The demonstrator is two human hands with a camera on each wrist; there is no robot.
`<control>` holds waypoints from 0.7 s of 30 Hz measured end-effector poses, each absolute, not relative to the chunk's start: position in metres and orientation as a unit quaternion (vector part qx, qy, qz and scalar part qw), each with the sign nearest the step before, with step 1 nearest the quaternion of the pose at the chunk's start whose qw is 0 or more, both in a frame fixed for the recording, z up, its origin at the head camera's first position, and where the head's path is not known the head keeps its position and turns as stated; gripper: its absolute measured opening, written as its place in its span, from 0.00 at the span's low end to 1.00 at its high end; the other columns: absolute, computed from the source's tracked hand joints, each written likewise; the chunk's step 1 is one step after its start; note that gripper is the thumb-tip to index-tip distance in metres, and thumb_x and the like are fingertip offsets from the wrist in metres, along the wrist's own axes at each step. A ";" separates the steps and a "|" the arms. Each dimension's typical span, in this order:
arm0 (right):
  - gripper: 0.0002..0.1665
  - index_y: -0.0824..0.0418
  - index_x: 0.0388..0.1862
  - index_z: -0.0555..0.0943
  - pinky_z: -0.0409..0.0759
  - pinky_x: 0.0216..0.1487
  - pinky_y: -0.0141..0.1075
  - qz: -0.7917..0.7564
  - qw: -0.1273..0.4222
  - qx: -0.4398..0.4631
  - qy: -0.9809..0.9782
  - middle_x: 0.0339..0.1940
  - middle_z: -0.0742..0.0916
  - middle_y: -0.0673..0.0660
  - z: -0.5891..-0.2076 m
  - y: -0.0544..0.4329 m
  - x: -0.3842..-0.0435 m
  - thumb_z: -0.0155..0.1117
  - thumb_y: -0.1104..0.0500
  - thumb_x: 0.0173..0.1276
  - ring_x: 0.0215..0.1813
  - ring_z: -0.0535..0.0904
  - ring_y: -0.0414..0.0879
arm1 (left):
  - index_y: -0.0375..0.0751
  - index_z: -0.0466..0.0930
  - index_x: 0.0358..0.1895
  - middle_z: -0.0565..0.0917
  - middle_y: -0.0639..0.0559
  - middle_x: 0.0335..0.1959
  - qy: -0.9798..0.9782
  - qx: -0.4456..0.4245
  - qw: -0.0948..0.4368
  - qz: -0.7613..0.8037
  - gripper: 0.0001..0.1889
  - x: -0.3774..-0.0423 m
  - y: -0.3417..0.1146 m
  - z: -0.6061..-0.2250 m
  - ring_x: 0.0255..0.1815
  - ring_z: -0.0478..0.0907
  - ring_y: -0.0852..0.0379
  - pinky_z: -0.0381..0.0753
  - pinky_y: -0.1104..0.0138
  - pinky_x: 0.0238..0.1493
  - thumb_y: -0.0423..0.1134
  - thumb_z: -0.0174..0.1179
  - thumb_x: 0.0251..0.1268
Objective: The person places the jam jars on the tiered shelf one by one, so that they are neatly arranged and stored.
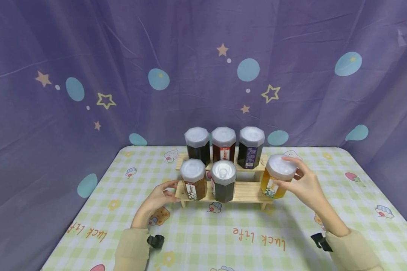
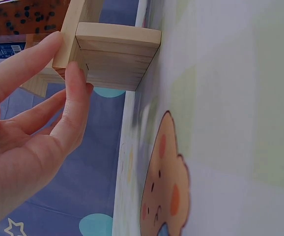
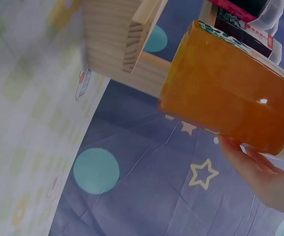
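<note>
My right hand [image 1: 306,186] grips a jar of amber-yellow contents [image 1: 274,186] near its frosted lid. The jar tilts at the right end of the lower tier of a two-tier wooden rack [image 1: 247,191]. In the right wrist view, a gap shows between the amber jar's [image 3: 230,88] base and the board end. At the rack's left end, my left hand [image 1: 157,197] pinches the lower board's edge between thumb and finger, as the left wrist view shows on the wooden board [image 2: 117,34]. A brown jar [image 1: 195,184] and a dark jar [image 1: 224,188] stand on the lower tier.
The upper tier bears a black jar [image 1: 198,150], a dark red jar [image 1: 224,148] and a purple-labelled jar [image 1: 251,150], close together. A checked tablecloth [image 1: 203,233] covers the table. Behind it hangs a purple curtain [image 1: 196,56].
</note>
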State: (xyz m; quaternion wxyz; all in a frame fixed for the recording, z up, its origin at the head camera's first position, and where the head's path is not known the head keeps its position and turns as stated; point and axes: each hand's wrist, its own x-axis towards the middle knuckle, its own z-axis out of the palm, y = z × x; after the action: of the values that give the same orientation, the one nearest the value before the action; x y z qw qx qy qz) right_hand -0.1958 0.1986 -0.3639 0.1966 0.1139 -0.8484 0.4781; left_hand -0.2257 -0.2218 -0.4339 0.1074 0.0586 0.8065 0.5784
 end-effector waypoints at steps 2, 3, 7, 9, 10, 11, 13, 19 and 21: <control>0.38 0.60 0.56 0.71 0.69 0.42 0.20 0.477 0.195 0.116 -0.849 0.53 0.75 0.61 -0.364 0.196 -0.196 0.75 0.61 0.41 0.41 0.71 0.24 | 0.32 0.60 0.63 0.68 0.36 0.53 0.808 0.054 0.107 0.578 0.36 -0.225 -0.221 -0.433 0.31 0.75 0.56 0.74 0.67 0.33 0.27 0.64 0.45; 0.39 0.60 0.56 0.71 0.69 0.42 0.20 0.477 0.193 0.118 -0.849 0.53 0.75 0.60 -0.364 0.195 -0.197 0.75 0.61 0.42 0.41 0.71 0.25 | 0.32 0.60 0.63 0.67 0.36 0.53 0.809 0.054 0.108 0.576 0.36 -0.225 -0.221 -0.433 0.31 0.75 0.56 0.74 0.67 0.33 0.27 0.63 0.45; 0.38 0.59 0.55 0.71 0.69 0.43 0.21 0.476 0.185 0.122 -0.851 0.53 0.74 0.59 -0.365 0.189 -0.198 0.74 0.62 0.42 0.43 0.73 0.32 | 0.31 0.59 0.63 0.67 0.35 0.53 0.807 0.052 0.110 0.578 0.36 -0.225 -0.221 -0.431 0.32 0.76 0.56 0.74 0.65 0.34 0.26 0.63 0.46; 0.38 0.60 0.55 0.71 0.70 0.43 0.22 0.480 0.182 0.126 -0.849 0.53 0.74 0.59 -0.366 0.186 -0.199 0.74 0.62 0.42 0.44 0.75 0.39 | 0.30 0.58 0.63 0.66 0.34 0.54 0.806 0.057 0.112 0.579 0.36 -0.224 -0.222 -0.431 0.32 0.76 0.55 0.74 0.65 0.34 0.26 0.63 0.47; 0.38 0.61 0.55 0.71 0.70 0.44 0.23 0.483 0.181 0.128 -0.847 0.53 0.74 0.59 -0.366 0.184 -0.199 0.74 0.62 0.41 0.45 0.75 0.43 | 0.30 0.58 0.63 0.66 0.34 0.54 0.804 0.057 0.112 0.581 0.36 -0.224 -0.221 -0.430 0.33 0.76 0.54 0.74 0.65 0.34 0.26 0.63 0.47; 0.38 0.61 0.54 0.71 0.70 0.44 0.24 0.485 0.181 0.131 -0.845 0.53 0.75 0.59 -0.365 0.182 -0.199 0.74 0.63 0.41 0.45 0.76 0.46 | 0.30 0.58 0.63 0.66 0.34 0.54 0.804 0.058 0.112 0.582 0.36 -0.224 -0.221 -0.430 0.33 0.76 0.54 0.74 0.64 0.34 0.26 0.63 0.47; 0.37 0.62 0.54 0.72 0.71 0.44 0.26 0.492 0.180 0.137 -0.841 0.52 0.75 0.59 -0.366 0.179 -0.200 0.74 0.63 0.41 0.45 0.75 0.50 | 0.30 0.58 0.63 0.66 0.34 0.54 0.803 0.059 0.112 0.582 0.36 -0.224 -0.222 -0.430 0.33 0.76 0.54 0.74 0.65 0.34 0.26 0.63 0.47; 0.37 0.61 0.54 0.72 0.72 0.45 0.29 0.506 0.172 0.150 -0.832 0.53 0.75 0.58 -0.366 0.171 -0.200 0.74 0.65 0.40 0.46 0.75 0.49 | 0.30 0.59 0.63 0.67 0.35 0.53 0.809 0.056 0.109 0.575 0.36 -0.225 -0.222 -0.432 0.32 0.76 0.57 0.74 0.67 0.33 0.27 0.64 0.46; 0.37 0.61 0.54 0.72 0.72 0.46 0.28 0.511 0.167 0.154 -0.829 0.53 0.75 0.59 -0.367 0.169 -0.200 0.74 0.65 0.41 0.47 0.75 0.51 | 0.31 0.60 0.63 0.67 0.35 0.53 0.810 0.055 0.107 0.574 0.36 -0.225 -0.222 -0.432 0.32 0.76 0.57 0.74 0.67 0.33 0.27 0.64 0.45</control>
State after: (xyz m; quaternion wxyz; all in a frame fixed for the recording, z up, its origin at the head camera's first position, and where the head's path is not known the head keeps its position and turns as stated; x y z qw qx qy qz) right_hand -0.2004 0.1688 -0.3666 0.1670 0.1535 -0.8293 0.5106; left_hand -0.2253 -0.2218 -0.4323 0.1070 0.0547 0.8101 0.5739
